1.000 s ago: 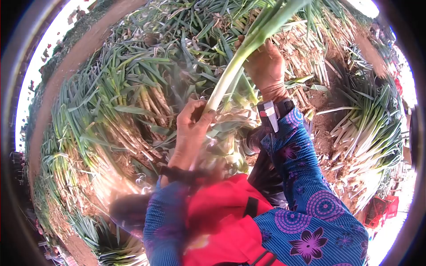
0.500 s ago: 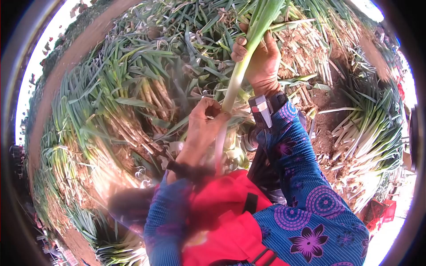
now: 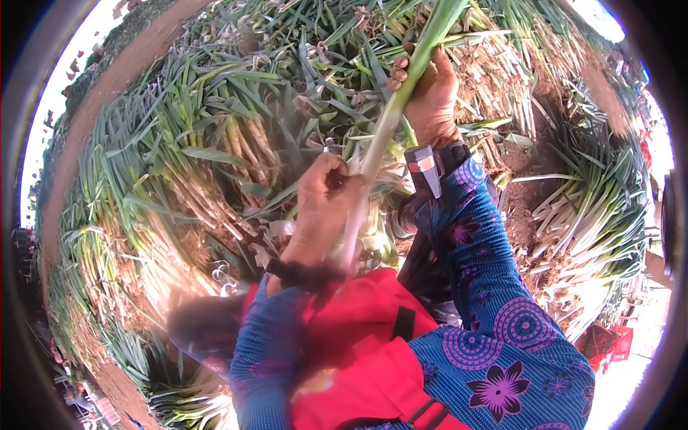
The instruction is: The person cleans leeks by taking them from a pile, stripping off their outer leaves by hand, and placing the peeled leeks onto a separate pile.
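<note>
A long leek (image 3: 385, 129) slants across the middle, green leaves at the top and a pale stalk running down toward my body. Around its green upper part, my right hand (image 3: 435, 100) is closed, with fingertips curled over the far side. My left hand (image 3: 326, 197) is pinched against the pale stalk lower down, thumb and forefinger pressed together. Whether a loose outer layer is caught between those fingertips I cannot make out. The lower end of the stalk is blurred over the red apron (image 3: 365, 308).
Heaps of leeks (image 3: 179, 165) cover the ground at the left, with more leeks (image 3: 588, 215) lying at the right. Loose leaves (image 3: 315, 79) are piled ahead of me. A red crate (image 3: 609, 342) stands at the lower right.
My right hand has shifted slightly right with the leek's upper part. My left hand has moved a little left and stays at the stalk.
</note>
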A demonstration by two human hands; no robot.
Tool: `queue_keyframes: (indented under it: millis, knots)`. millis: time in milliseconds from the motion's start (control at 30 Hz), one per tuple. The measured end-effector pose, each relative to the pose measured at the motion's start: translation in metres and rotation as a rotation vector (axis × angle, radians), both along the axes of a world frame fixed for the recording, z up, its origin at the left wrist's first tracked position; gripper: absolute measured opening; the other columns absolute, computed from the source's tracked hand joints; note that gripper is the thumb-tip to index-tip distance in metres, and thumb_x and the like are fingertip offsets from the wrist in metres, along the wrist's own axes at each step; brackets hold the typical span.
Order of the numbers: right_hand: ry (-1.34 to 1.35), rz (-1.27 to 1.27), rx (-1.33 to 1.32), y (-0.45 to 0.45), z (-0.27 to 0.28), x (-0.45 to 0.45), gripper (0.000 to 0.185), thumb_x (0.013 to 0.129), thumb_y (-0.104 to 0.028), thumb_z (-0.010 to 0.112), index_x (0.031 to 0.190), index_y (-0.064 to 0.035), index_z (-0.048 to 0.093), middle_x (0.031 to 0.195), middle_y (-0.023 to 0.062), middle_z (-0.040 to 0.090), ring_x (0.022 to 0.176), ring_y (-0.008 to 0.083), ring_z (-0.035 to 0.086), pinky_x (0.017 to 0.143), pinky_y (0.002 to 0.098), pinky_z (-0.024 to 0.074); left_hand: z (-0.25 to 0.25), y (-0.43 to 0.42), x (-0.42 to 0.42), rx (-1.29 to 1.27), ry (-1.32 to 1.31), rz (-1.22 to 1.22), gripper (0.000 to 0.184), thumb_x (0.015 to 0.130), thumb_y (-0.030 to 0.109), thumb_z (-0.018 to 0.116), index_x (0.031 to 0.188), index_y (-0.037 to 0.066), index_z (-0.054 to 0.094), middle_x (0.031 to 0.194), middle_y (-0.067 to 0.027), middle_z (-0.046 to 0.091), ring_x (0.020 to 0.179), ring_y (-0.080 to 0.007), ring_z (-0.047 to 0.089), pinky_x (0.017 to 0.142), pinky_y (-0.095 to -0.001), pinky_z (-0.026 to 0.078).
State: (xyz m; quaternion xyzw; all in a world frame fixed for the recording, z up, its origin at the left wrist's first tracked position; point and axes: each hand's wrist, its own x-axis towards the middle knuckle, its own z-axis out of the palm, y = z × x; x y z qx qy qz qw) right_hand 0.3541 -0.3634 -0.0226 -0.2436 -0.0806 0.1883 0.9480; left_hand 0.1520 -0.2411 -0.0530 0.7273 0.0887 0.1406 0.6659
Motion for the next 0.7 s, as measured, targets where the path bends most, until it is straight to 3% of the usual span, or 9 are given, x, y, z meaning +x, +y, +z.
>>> queue_keyframes:
  millis: [100, 200, 300, 467, 533, 600, 667, 700]
  knots:
    - [0.023, 0.016, 0.056, -0.007, -0.005, 0.004, 0.045, 0.09, -0.048, 0.049, 0.102, -0.0049, 0.05, 0.078, 0.0085, 0.05, 0.064, 0.0187, 0.045, 0.059, 0.0318, 0.0389, -0.001, 0.019, -0.014, -0.145, 0.015, 0.11, 0.014, 0.081, 0.003, 0.067, 0.083, 0.006, 0.054, 0.076, 0.0003, 0.055, 0.069, -0.008, 0.053, 0.06, -0.0222, 0.046]
    - [0.035, 0.02, 0.114, -0.016, -0.009, 0.012, 0.047, 0.089, -0.051, 0.047, 0.097, -0.0051, 0.051, 0.078, 0.0088, 0.05, 0.067, 0.019, 0.046, 0.06, 0.0323, 0.0396, 0.014, 0.033, -0.037, -0.477, -0.018, 0.218, 0.01, 0.086, 0.007, 0.065, 0.09, 0.007, 0.056, 0.078, -0.0009, 0.058, 0.072, -0.0108, 0.059, 0.06, -0.0233, 0.05]
    - [0.044, 0.03, 0.204, -0.028, -0.009, 0.019, 0.05, 0.089, -0.052, 0.045, 0.098, -0.0031, 0.052, 0.08, 0.0098, 0.05, 0.067, 0.0192, 0.046, 0.06, 0.0323, 0.0397, -0.013, 0.079, -0.066, -0.539, -0.021, 0.399, 0.011, 0.089, 0.012, 0.064, 0.096, 0.008, 0.057, 0.084, -0.0039, 0.063, 0.075, -0.0151, 0.065, 0.065, -0.0281, 0.057]
    - [0.048, -0.004, 0.287, -0.051, -0.007, 0.028, 0.058, 0.087, -0.049, 0.048, 0.109, 0.0039, 0.052, 0.078, 0.0108, 0.047, 0.067, 0.0189, 0.045, 0.058, 0.0312, 0.0402, -0.074, 0.186, -0.139, -0.439, 0.048, 0.873, 0.016, 0.087, 0.015, 0.067, 0.098, 0.009, 0.057, 0.078, -0.0011, 0.06, 0.069, -0.0125, 0.059, 0.058, -0.0248, 0.052]
    - [0.08, -0.009, 0.332, -0.06, -0.004, 0.031, 0.059, 0.086, -0.05, 0.049, 0.109, 0.0049, 0.052, 0.077, 0.0115, 0.046, 0.066, 0.0193, 0.045, 0.057, 0.0316, 0.0397, -0.112, 0.237, -0.176, -0.497, 0.096, 1.058, 0.018, 0.086, 0.019, 0.067, 0.096, 0.007, 0.058, 0.077, -0.0022, 0.058, 0.071, -0.015, 0.058, 0.056, -0.0277, 0.052]
    - [-0.038, -0.013, 0.383, -0.069, -0.011, 0.038, 0.056, 0.086, -0.04, 0.051, 0.112, 0.0099, 0.049, 0.088, 0.0132, 0.045, 0.071, 0.02, 0.043, 0.061, 0.0322, 0.0396, -0.141, 0.277, -0.203, -0.506, 0.217, 1.225, 0.018, 0.088, 0.022, 0.065, 0.093, 0.006, 0.059, 0.079, -0.0038, 0.059, 0.073, -0.0168, 0.059, 0.057, -0.03, 0.052]
    - [-0.042, 0.072, 0.427, -0.084, -0.011, 0.046, 0.057, 0.085, -0.038, 0.052, 0.114, 0.0109, 0.048, 0.087, 0.0127, 0.044, 0.071, 0.0198, 0.043, 0.061, 0.0325, 0.0395, -0.109, 0.268, -0.218, -0.465, 0.087, 1.15, 0.02, 0.09, 0.022, 0.061, 0.091, 0.002, 0.061, 0.084, -0.007, 0.063, 0.075, -0.0174, 0.063, 0.065, -0.0278, 0.055]
    - [0.004, 0.076, 0.426, -0.092, -0.007, 0.051, 0.061, 0.087, -0.046, 0.047, 0.114, 0.0087, 0.048, 0.084, 0.0117, 0.044, 0.07, 0.0206, 0.042, 0.06, 0.0326, 0.0379, -0.086, 0.263, -0.221, -0.438, 0.054, 1.108, 0.021, 0.091, 0.021, 0.06, 0.091, 0.0, 0.061, 0.085, -0.0081, 0.065, 0.075, -0.0175, 0.064, 0.068, -0.0271, 0.056]
